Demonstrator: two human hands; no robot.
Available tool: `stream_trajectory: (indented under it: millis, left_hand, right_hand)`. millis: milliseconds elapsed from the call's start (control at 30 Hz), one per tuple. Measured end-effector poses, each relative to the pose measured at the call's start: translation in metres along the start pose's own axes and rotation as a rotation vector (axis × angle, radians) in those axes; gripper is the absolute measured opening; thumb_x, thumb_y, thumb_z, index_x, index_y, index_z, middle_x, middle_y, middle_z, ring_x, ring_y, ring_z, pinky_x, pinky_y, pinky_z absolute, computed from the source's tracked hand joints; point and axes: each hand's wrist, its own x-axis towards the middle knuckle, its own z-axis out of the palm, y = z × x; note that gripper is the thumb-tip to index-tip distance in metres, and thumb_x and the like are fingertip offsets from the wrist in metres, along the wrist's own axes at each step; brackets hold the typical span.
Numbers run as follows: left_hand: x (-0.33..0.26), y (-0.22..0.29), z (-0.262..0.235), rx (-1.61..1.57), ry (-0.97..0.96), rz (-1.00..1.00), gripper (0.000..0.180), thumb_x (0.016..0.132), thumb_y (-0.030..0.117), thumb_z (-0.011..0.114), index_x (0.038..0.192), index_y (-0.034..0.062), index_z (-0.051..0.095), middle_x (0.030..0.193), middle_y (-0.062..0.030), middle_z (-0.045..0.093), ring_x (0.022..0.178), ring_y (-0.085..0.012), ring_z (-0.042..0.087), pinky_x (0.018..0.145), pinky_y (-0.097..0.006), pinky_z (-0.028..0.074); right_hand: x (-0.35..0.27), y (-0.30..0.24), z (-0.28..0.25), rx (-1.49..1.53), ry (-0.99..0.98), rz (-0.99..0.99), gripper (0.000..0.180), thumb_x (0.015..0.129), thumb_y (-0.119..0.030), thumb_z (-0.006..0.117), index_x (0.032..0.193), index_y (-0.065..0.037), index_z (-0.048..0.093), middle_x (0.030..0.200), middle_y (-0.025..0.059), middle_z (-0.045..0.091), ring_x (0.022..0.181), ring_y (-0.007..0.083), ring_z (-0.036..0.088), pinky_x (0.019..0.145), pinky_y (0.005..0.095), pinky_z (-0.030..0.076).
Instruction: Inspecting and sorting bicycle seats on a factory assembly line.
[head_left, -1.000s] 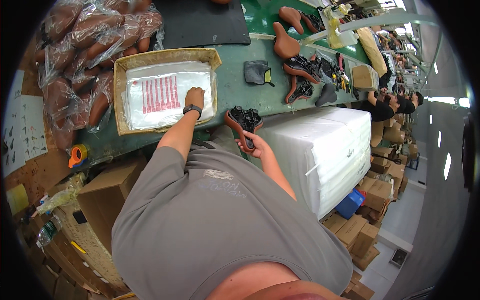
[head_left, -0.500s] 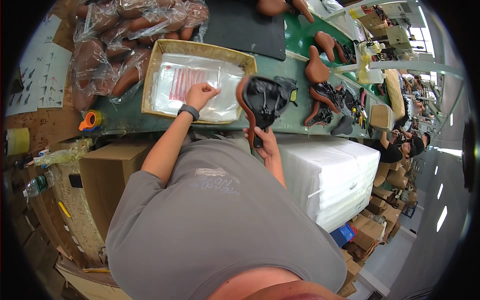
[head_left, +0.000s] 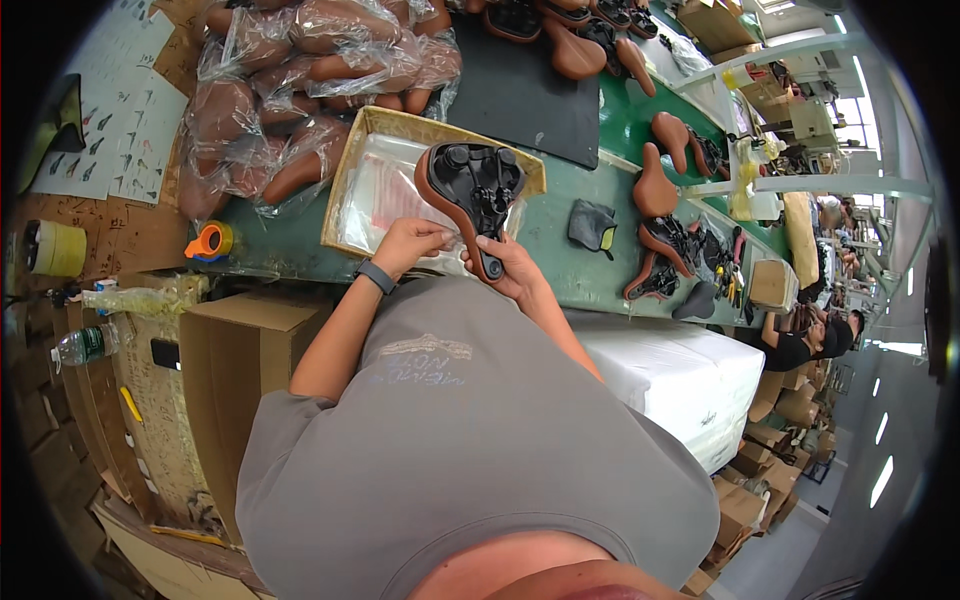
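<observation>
Clamped right fingers [head_left: 493, 246] on bike seat [head_left: 462, 200], pinched left fingers [head_left: 432, 237] on clear plastic [head_left: 455, 246]; likely risked tearing it by yanking!

clear bags [head_left: 383, 198]: faint red print, too washed out to make out | gray shirt [head_left: 480, 430]: upside-down lettering on the front, kinda smudgy | white wrapped block [head_left: 670, 385]: dark scribble, can't read it | brown board [head_left: 122, 228]: handwriting, way too small tbh

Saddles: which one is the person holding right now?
The brown saddle with its black underside facing the camera, gripped near its narrow nose by the right hand. The plastic-wrapped saddles and loose saddles are in neither hand.
</observation>
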Motion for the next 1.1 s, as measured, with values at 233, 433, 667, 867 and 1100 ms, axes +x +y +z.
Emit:
stream_trajectory:
  millis: [233, 433, 667, 867, 1100]
  left_hand:
    - [-0.019, 0.035, 0.013, -0.012, -0.205, 0.027, 0.031, 0.112, 0.026, 0.070, 0.128, 0.0005, 0.079, 0.115, -0.0036, 0.081, 0.101, -0.0104, 0.073, 0.089, -0.029, 0.060]
    - [-0.036, 0.049, -0.028, -0.968, -0.039, 0.171, 0.026, 0.118, 0.023, 0.056, 0.127, 0.0065, 0.073, 0.117, -0.0059, 0.080, 0.104, -0.0176, 0.076, 0.099, -0.035, 0.061]
    - [-0.013, 0.079, -0.064, -0.282, 0.091, 0.026, 0.008, 0.105, 0.017, 0.074, 0.111, 0.0128, 0.069, 0.089, 0.0070, 0.062, 0.075, -0.0052, 0.055, 0.063, -0.025, 0.045]
    - [0.036, 0.117, -0.005, -0.184, 0.128, 0.284, 0.021, 0.109, 0.020, 0.072, 0.120, 0.0033, 0.077, 0.093, 0.0036, 0.072, 0.069, -0.0061, 0.059, 0.057, -0.024, 0.043]
    - [-0.017, 0.191, 0.118, 0.793, -0.396, 1.050, 0.015, 0.096, 0.003, 0.078, 0.086, -0.0045, 0.070, 0.071, -0.0097, 0.055, 0.065, -0.0195, 0.051, 0.063, -0.036, 0.041]
  right_hand:
    - [0.002, -0.021, 0.002, -0.006, 0.041, 0.072, 0.039, 0.104, -0.008, 0.074, 0.139, -0.003, 0.059, 0.118, 0.0150, 0.072, 0.095, 0.0272, 0.077, 0.079, 0.0381, 0.068]
    - [-0.026, -0.026, -0.003, 0.421, 0.006, -0.073, 0.031, 0.106, -0.012, 0.072, 0.133, 0.000, 0.063, 0.113, 0.0154, 0.069, 0.101, 0.0300, 0.069, 0.082, 0.0408, 0.063]
    - [-0.072, -0.042, 0.008, -0.241, 0.010, -0.263, 0.044, 0.092, -0.020, 0.087, 0.127, -0.003, 0.067, 0.105, 0.0085, 0.075, 0.085, 0.0208, 0.071, 0.073, 0.0368, 0.058]
    - [-0.096, -0.054, 0.053, -1.233, 0.122, -0.638, 0.103, 0.086, -0.016, 0.091, 0.171, -0.006, 0.033, 0.158, 0.0197, 0.057, 0.148, 0.0352, 0.055, 0.124, 0.0453, 0.042]
    - [-0.101, -0.014, 0.024, -1.496, 0.770, -0.684, 0.111, 0.094, -0.013, 0.081, 0.178, -0.013, 0.009, 0.136, 0.0240, 0.069, 0.112, 0.0436, 0.074, 0.090, 0.0497, 0.061]
